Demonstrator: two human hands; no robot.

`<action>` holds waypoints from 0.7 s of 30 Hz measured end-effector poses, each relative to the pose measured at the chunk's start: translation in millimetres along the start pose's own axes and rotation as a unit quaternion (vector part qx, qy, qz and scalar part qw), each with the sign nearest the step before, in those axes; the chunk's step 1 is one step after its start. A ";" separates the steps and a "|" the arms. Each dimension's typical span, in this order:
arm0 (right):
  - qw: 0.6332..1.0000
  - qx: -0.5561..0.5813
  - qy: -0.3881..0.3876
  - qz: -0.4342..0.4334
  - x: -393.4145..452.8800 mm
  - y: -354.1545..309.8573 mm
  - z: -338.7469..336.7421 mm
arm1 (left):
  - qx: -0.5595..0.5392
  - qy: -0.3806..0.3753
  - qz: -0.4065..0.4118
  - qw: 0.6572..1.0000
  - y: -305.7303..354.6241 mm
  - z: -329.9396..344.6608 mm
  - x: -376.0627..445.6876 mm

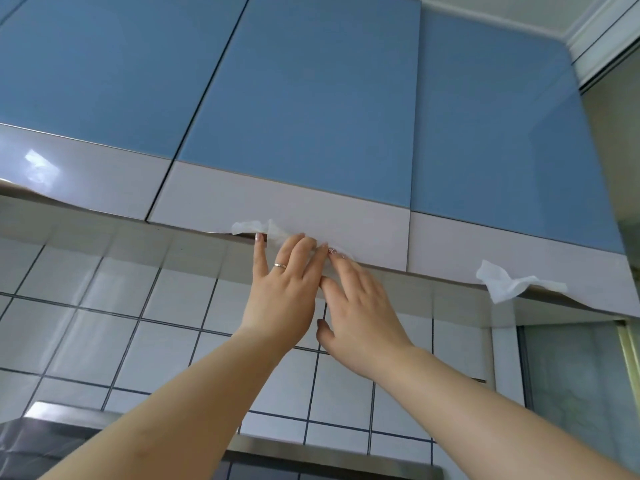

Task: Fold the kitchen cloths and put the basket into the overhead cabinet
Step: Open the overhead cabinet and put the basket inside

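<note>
I look up at the overhead cabinet, whose middle door (298, 109) is blue with a white lower band and stands closed. Both arms reach up to its bottom edge. My left hand (282, 282), with a ring on one finger, lies with straight fingers against the edge, its fingertips on a white tissue (249, 226) stuck at the door's handle notch. My right hand (356, 299) is beside it, straight fingers touching the white band just right of the left hand. No basket and no kitchen cloths are in view.
Closed blue doors sit to the left (104, 74) and right (485, 133). A second white tissue (502, 280) hangs from the right door's lower edge. White wall tiles (104, 289) lie below, with a steel range hood (62, 431) at bottom left.
</note>
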State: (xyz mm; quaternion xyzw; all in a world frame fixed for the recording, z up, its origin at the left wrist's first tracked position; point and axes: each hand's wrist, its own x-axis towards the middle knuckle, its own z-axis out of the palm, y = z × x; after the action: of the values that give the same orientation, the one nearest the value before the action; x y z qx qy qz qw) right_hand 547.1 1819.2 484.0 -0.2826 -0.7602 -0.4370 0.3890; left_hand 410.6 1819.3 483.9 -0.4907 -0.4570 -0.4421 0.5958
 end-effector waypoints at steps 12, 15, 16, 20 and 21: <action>0.999 0.021 0.023 0.010 -2.0 2.3 16.4 | 0.007 -0.005 0.007 1.000 -3.1 6.1 -1.6; 0.999 0.042 0.015 0.010 -1.7 3.5 14.7 | 0.019 -0.021 0.012 1.000 -3.0 1.0 -1.0; 0.999 0.051 0.001 0.010 -0.5 4.9 11.3 | 0.025 -0.034 0.008 0.999 -2.3 -2.9 0.5; 0.995 0.095 -0.038 0.017 2.8 14.6 -8.0 | 0.046 -0.143 0.016 0.989 -2.7 -26.9 6.4; 0.993 0.108 -0.043 0.016 2.6 16.4 -12.5 | 0.053 -0.168 0.016 0.984 -3.6 -31.9 9.8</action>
State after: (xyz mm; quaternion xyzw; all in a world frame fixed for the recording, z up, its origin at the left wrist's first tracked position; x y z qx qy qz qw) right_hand 562.6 1815.9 497.5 -0.2693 -0.8143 -0.3336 0.3913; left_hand 412.5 1786.6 491.0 -0.5330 -0.5651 -0.3196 0.5426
